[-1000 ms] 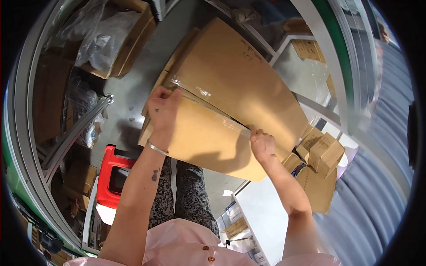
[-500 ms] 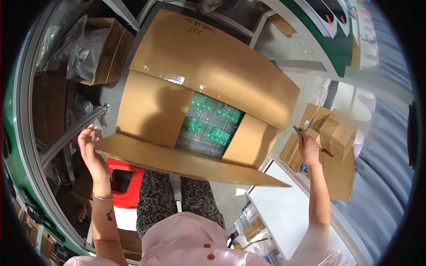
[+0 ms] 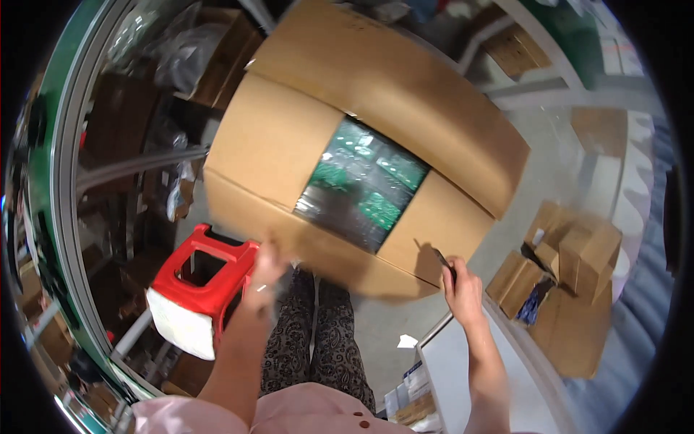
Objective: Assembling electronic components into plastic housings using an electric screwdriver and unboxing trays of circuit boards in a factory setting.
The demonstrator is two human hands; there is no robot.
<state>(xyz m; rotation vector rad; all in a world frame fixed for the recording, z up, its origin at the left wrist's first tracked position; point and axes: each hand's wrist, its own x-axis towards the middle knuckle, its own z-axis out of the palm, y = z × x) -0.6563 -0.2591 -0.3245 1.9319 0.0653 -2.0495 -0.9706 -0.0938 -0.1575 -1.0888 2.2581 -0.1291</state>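
I see the big box (image 3: 376,123) filling the centre and upper middle of the frame, its four flaps folded outward so the top stands open. That lay of the flaps leaves a square gap in the middle, where green packets (image 3: 361,181) under clear film show.

At the lower left sits the red stool (image 3: 206,278), hollow top up, a white pad on its near face. It stands just beside the box's near flap, close to my left arm. At the right of the frame small boxes (image 3: 571,253) lie bunched on a flat sheet of card, well apart from the big box. A white table (image 3: 455,376) edge runs up from the lower middle right, under my right forearm.

My left hand (image 3: 266,266) is blurred, at the near flap's lower edge in the lower centre; I cannot tell whether it grips the flap or only touches it. My right hand (image 3: 463,289) is closed round a thin dark tool (image 3: 442,262), its tip pointing up at the right side flap, near the corner. I judge it a cutter, though it is too small to be sure.

Shelving and bagged goods crowd the upper left.
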